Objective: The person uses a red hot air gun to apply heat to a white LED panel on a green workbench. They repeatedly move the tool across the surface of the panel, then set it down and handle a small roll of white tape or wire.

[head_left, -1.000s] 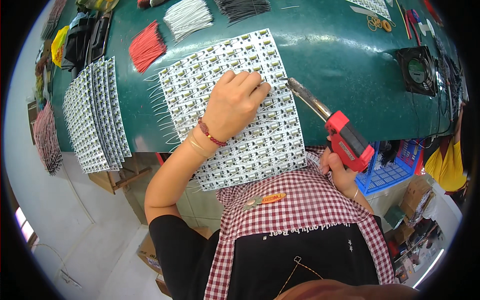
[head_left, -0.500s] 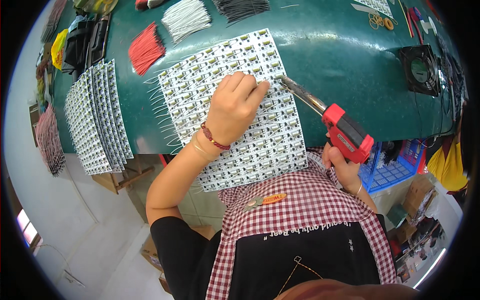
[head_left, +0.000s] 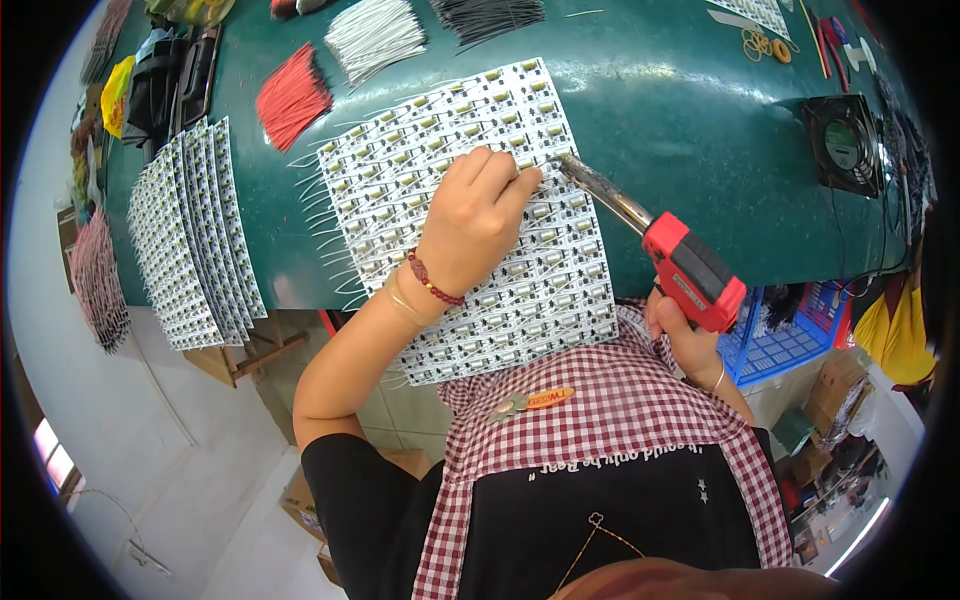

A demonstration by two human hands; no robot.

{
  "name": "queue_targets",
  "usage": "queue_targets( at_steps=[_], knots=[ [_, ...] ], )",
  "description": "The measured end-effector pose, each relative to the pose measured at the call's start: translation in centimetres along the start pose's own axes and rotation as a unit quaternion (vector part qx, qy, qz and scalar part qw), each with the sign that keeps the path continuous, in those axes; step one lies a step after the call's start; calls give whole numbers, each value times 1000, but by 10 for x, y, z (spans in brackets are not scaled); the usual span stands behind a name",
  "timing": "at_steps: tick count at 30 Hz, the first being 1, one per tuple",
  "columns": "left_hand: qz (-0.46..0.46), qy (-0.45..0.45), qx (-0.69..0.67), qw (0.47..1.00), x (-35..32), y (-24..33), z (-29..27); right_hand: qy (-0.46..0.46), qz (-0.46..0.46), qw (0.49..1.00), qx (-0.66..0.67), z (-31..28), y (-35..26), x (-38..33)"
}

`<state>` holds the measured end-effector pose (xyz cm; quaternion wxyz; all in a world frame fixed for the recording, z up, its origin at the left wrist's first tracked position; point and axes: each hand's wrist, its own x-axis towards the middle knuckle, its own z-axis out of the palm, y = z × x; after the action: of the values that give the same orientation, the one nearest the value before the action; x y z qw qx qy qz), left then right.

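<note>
A white panel of small circuit boards [head_left: 560,280] lies on the green table [head_left: 680,110], hanging over its near edge. My left hand [head_left: 478,218] rests on the panel with its fingertips pinched together; whether they pinch a thin wire I cannot tell. My right hand [head_left: 690,345] grips a red soldering gun [head_left: 690,270] by its handle. The gun's metal tip [head_left: 566,162] touches the panel just right of my left fingertips. White wire leads stick out along the panel's left edge.
More white board panels [head_left: 190,235] lie fanned at the table's left. Bundles of red [head_left: 292,98], white [head_left: 372,35] and black [head_left: 488,14] wires lie at the back. A small black fan [head_left: 843,145] stands at the right. A blue crate [head_left: 785,335] sits below the table edge.
The soldering gun's tip has slid left and slightly up across the panel toward my left fingertips. My left hand has hardly shifted.
</note>
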<state>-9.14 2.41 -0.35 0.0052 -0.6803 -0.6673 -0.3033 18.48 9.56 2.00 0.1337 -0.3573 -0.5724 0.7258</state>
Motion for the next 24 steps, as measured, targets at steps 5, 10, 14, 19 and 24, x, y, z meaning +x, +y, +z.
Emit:
queue_targets(
  at_steps=[5, 10, 14, 19, 24],
  knots=[
    [-3, 1, -3, 1000, 0, 0, -1, -16, -41, 993, -111, -7, 12, 1],
    [1, -1, -1, 1000, -1, -1, 1, 33, -41, 996, -67, 4, 7, -4],
    [-3, -3, -2, 1000, 0, -1, 0, -28, -71, 993, -88, -7, 13, -1],
    [0, -7, 1, 1000, -1, -1, 1, 7, -12, 998, -59, -1, 8, -4],
    [-2, -6, -1, 1000, 0, -1, 0, -4, -54, 992, -111, -5, 17, -1]
  ],
)
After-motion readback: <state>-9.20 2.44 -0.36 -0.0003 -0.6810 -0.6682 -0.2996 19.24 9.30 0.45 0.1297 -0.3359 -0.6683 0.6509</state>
